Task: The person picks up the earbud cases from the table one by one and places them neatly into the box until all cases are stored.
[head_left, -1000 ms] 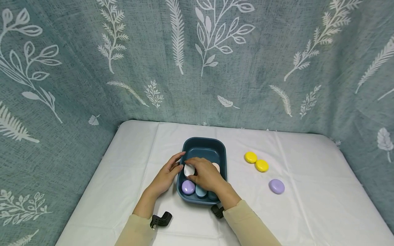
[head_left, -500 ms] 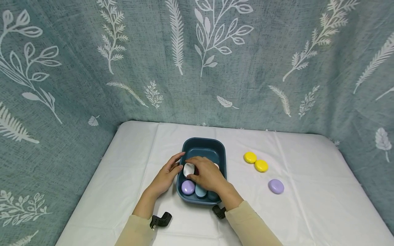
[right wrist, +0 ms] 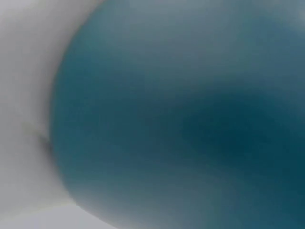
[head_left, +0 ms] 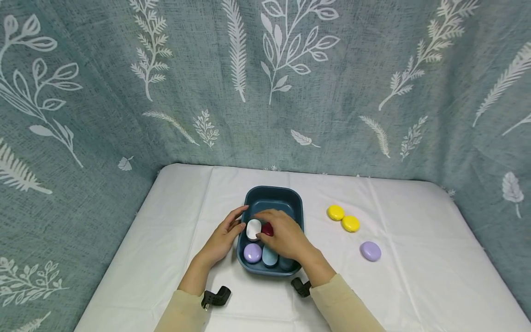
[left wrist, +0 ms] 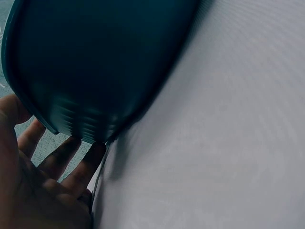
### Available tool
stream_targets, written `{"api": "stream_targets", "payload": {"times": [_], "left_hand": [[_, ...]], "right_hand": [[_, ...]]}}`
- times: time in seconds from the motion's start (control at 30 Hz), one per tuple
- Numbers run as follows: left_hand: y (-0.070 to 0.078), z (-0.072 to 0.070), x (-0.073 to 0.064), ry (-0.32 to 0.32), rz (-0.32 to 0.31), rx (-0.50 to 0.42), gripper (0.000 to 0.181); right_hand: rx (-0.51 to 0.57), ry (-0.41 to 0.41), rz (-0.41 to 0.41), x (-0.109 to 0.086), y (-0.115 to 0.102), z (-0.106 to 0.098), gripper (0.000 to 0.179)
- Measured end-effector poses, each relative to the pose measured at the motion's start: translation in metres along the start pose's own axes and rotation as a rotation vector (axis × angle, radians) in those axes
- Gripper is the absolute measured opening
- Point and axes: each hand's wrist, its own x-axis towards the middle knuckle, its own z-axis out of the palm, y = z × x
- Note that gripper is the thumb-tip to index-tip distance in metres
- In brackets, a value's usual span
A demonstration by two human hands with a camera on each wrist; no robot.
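Blue tray beneath palm-down right hand (left hand against its side).

The head view looks forward and down from above the near side of the table, far enough back to take in the tray, the left hand, the right hand and the cloth behind. The left wrist view sits low and close, facing the tray's outer wall and the left hand's fingers, both of which the head view shares. The right wrist view is so near a blue surface that it blurs.
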Motion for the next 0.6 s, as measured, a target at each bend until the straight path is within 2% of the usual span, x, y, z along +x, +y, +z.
{"api": "stream_targets", "payload": {"times": [0.6], "left_hand": [[0.001, 0.000, -0.001, 0.027, -0.025, 0.017, 0.048]], "right_hand": [[0.011, 0.082, 0.013, -0.017, 0.012, -0.019, 0.044]]}}
